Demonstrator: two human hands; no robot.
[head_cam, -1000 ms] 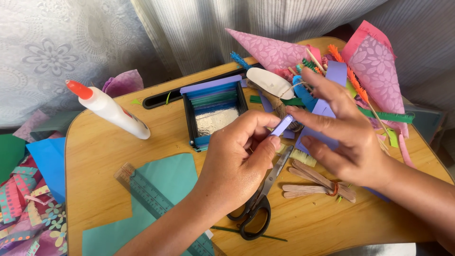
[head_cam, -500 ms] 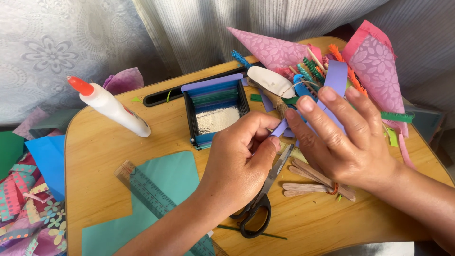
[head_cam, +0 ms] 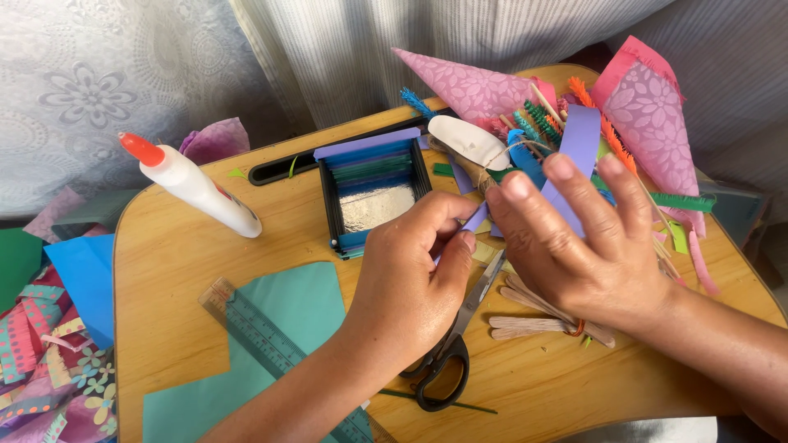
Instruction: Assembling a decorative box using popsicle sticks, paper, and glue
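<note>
The right hand [head_cam: 587, 246] has flattened further onto the purple paper strip [head_cam: 579, 143]. The left hand [head_cam: 414, 279] pinches the strip's lower end, above the scissors [head_cam: 447, 361].

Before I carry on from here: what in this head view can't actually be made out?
- Purple paper strip: its lower part is hidden behind the right hand.
- Left hand: its fingertips curl inward, so their exact grip on the strip's end is unclear.
- Scissors: blades partly hidden under both hands.
- Ruler: its lower end is covered by the left forearm.
</note>
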